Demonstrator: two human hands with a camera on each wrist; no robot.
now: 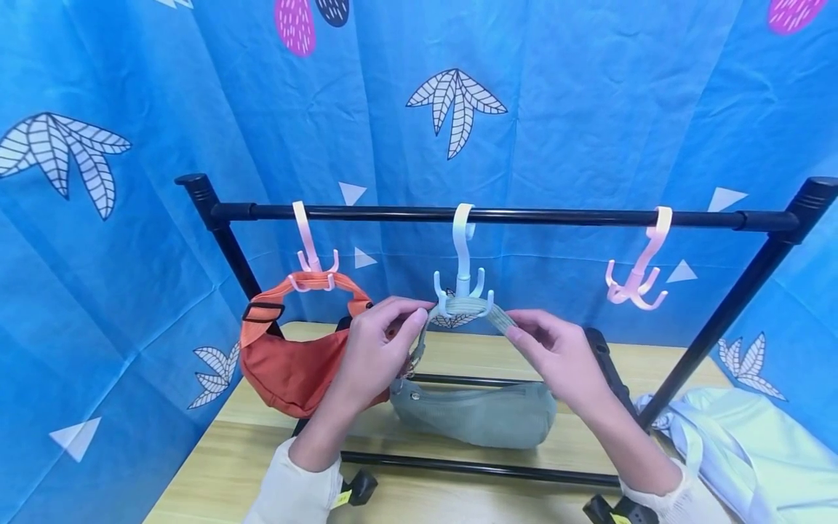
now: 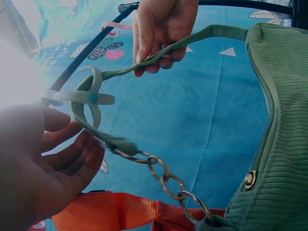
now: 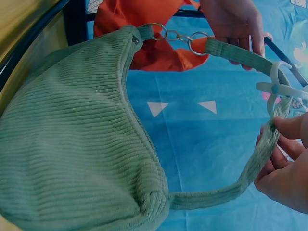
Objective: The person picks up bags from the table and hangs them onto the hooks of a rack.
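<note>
A green corduroy shoulder bag point(image 1: 474, 415) hangs from the pale blue hook point(image 1: 463, 269), its strap point(image 1: 466, 306) looped through the prongs. On the strap's right side, my right hand point(image 1: 556, 356) pinches it with thumb and fingers just below the hook. At the left side, my left hand point(image 1: 382, 346) has loosely bent fingers, their tips at the strap's edge near the hook. Metal chain links point(image 2: 166, 178) join that strap end to the bag. To the left, an orange bag point(image 1: 297, 371) hangs by its strap from a pink hook point(image 1: 314, 262), partly hidden behind my left hand.
A black rack bar point(image 1: 393, 212) carries the hooks. At its right is a pink hook point(image 1: 636, 276) with nothing on it. A pale bag point(image 1: 753, 451) lies at the lower right on the wooden tabletop point(image 1: 216, 451). Blue patterned cloth point(image 1: 563, 109) hangs behind.
</note>
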